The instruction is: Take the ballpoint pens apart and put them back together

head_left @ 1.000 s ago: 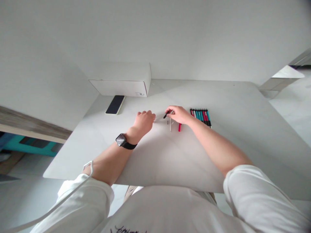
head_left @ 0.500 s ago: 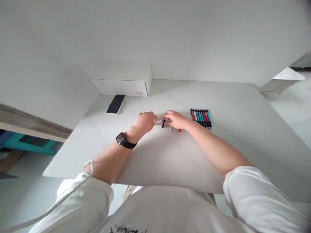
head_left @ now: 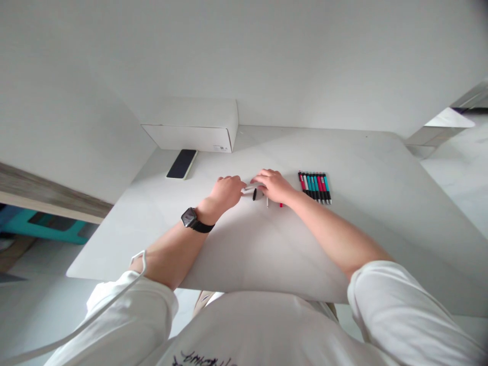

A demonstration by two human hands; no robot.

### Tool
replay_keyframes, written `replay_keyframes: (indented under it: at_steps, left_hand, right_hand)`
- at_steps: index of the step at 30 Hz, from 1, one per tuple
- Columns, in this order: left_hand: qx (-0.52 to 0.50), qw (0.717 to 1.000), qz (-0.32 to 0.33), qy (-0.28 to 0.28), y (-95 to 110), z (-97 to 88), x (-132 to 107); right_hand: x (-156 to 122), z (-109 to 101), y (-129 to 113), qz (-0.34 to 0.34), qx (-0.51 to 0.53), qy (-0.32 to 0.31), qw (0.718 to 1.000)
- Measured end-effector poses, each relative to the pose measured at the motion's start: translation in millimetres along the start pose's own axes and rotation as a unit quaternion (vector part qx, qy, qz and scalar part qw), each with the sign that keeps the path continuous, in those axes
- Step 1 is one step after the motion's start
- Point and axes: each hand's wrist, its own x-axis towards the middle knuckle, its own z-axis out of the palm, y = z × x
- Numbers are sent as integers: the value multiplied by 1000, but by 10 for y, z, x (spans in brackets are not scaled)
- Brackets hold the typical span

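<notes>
My left hand [head_left: 229, 192], with a dark watch on its wrist, is closed in a pinch on one end of a thin whitish pen part [head_left: 249, 188]. Just to its right, my right hand [head_left: 275, 186] hovers with thumb and fingers apart, close to that part's other end. Below the gap between the hands, a small black pen piece [head_left: 254, 194] rests on the table. A slim pale piece [head_left: 267, 203] and a small red piece [head_left: 281, 205] show partly from under my right hand.
Several click pens [head_left: 314, 188] in red, white, teal and black lie in a row on the white table [head_left: 244, 254]. A phone [head_left: 182, 163] lies at the left, before a white box [head_left: 190, 134] by the wall. A white cable [head_left: 95, 317] runs along my left arm.
My right hand has let go of the black piece, which now stays on the table, and its fingers have moved slightly up and apart. My left hand has hardly moved.
</notes>
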Motion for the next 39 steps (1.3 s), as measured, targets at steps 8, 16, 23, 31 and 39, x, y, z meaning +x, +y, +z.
replay_keyframes:
  at_steps: [8,16,23,31,39]
  left_hand:
    - [-29,998,-14,49,-73,-39,29]
    - [-115,973,-44,195,-155,-94,137]
    - [-186,952,-79,231,-232,115,192]
    - [-220,954,-29,202,-139,155,161]
    - [-139,986,26,93,-117,218,131]
  right_hand:
    - [-22,-509,4,24,60,113,991]
    - [-228,-932,-16,67,70,202,975]
    - [-581,-601,274,98,-23,139,985]
    - [-763,-267,371,148,-115,148,971]
    - [-762,-249,307,146,-147,141,968]
